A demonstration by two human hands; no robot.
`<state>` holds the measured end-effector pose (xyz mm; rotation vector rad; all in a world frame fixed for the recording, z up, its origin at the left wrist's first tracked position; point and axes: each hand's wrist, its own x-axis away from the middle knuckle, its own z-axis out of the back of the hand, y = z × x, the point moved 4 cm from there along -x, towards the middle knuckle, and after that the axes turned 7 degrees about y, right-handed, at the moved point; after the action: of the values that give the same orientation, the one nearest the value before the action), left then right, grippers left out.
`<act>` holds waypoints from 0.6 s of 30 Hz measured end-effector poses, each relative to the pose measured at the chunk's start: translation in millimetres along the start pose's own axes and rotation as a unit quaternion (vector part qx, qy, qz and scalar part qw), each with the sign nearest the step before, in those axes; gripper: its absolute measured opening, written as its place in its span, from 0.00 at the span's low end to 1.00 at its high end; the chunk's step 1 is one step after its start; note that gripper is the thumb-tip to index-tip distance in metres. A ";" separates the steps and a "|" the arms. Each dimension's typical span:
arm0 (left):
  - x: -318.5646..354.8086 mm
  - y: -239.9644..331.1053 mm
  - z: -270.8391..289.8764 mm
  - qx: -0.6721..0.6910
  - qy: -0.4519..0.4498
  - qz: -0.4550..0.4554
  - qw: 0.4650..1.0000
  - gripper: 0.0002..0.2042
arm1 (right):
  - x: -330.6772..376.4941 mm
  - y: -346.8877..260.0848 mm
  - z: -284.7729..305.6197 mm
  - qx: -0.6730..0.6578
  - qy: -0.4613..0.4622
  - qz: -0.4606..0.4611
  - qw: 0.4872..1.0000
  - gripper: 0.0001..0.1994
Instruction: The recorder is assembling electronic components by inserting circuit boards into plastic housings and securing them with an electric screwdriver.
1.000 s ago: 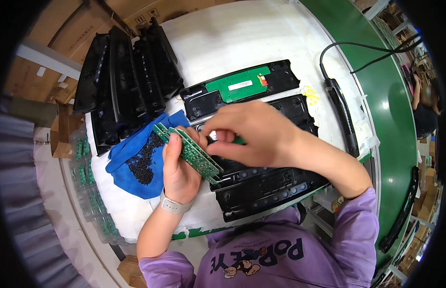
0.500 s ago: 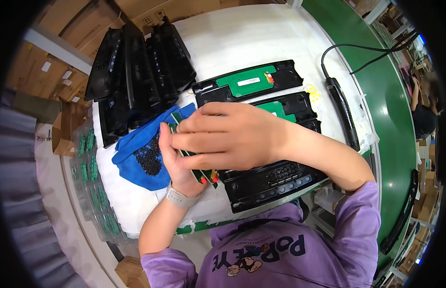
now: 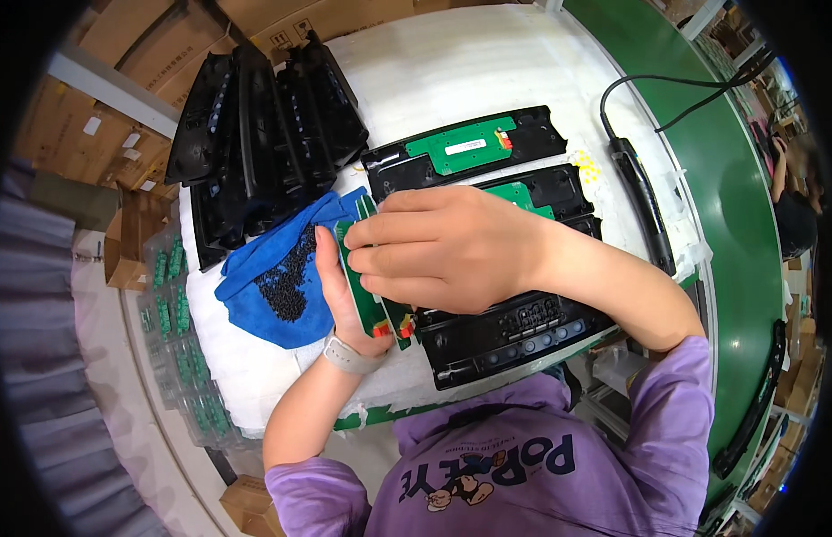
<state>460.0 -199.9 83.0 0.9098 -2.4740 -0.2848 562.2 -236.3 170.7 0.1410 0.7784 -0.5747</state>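
Green circuit boards point(image 3: 366, 309) are standing on edge, face to face and slightly fanned, within the left hand point(image 3: 346, 313), which is clamping them between thumb and fingers. Red connectors point(image 3: 383, 330) are showing at their near ends. The right hand point(image 3: 452, 251) is meeting the left, its fingers lying across the boards; its thumb is hidden, so whether it is gripping a board cannot be told. A pale wristband point(image 3: 349, 356) is encircling the left wrist. Just left of the hands, a blue cloth point(image 3: 299, 335) is carrying a heap of small black parts point(image 3: 286, 291). Beyond the right hand, a black panel point(image 3: 541, 134) is bearing a green board; nearer the person, another panel point(image 3: 452, 360) is showing a row of round buttons. Beyond and left of the hands, black housings point(image 3: 255, 143) are leaning together. Well to their right, a corded black tool point(image 3: 644, 206) is lying on the white-covered surface point(image 3: 434, 63).
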 end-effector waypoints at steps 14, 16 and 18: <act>-13.9 11.5 -2.4 0.043 -0.158 0.021 0.986 0.35 | 65.8 -0.6 71.3 -0.072 0.051 -0.350 0.933 0.05; -9.8 2.7 -6.6 0.022 -0.129 0.020 0.991 0.35 | 88.8 4.9 60.3 -0.080 -0.008 -0.423 0.903 0.05; -7.7 -4.0 -10.2 0.013 -0.164 0.026 0.986 0.35 | 99.0 3.5 50.8 -0.123 -0.014 -0.462 0.878 0.06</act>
<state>472.4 -198.2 87.5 0.8658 -2.8021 -0.4148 652.0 -293.2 137.5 -0.5101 0.8621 -1.3683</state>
